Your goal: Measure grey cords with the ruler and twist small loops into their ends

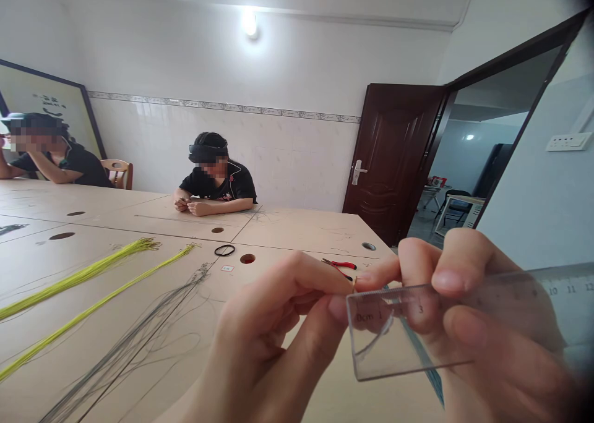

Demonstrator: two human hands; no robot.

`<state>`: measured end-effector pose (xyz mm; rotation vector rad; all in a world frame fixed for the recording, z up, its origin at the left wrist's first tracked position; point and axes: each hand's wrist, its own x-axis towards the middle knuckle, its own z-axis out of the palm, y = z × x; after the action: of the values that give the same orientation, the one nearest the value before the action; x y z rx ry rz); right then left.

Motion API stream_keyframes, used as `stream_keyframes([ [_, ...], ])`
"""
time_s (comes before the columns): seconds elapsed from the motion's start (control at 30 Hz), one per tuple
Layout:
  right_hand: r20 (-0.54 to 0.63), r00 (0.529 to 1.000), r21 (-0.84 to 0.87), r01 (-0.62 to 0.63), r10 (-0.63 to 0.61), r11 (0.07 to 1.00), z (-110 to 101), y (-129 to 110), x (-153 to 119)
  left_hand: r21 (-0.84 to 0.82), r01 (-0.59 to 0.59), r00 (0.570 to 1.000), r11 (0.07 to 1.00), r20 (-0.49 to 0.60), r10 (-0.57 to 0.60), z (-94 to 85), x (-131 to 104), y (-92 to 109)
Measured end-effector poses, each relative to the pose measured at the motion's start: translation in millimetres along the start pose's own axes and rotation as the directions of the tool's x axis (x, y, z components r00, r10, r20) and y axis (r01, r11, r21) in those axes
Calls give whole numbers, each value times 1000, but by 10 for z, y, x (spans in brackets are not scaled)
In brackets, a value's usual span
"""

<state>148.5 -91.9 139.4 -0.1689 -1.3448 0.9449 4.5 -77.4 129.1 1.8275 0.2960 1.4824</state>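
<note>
My right hand [464, 287] is closed on a clear plastic ruler [501, 293], thumb and fingers on both faces of it. The ruler's 0 cm end points left and lies close to the fingertips of my left hand [288, 324]. That hand is pinched on a tiny gold-coloured piece [356, 282], mostly hidden, whose kind I cannot make out. One fingertip of my right hand reaches the same piece from the other side. Beyond my fingers, red-handled pliers [342, 264] lie on the table, partly covered by my hand.
On the wooden table [297, 231] lie yellow strand bundles [83, 277], loose grey strands [153, 318], teal strands [434, 380] and a black ring [225, 250]. Round holes [247, 259] pierce the tabletop. Two people sit across from me. A brown door [394, 157] stands open.
</note>
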Motion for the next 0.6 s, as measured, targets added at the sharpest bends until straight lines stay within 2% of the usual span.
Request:
stream_keyframes([
  [0.13, 35, 999, 13, 14, -14, 1000, -44, 11, 25, -4, 8, 1000, 1000, -6, -8, -4, 0, -5],
  [0.33, 246, 969, 24, -11, 5, 1000, -193, -3, 32, 9, 29, 1000, 1000, -11, -29, -15, -39, -23],
  [0.6, 253, 967, -9, 25, -21, 1000, -206, 7, 6, -27, 36, 999, 999, -16, -37, -1, -5, -8],
])
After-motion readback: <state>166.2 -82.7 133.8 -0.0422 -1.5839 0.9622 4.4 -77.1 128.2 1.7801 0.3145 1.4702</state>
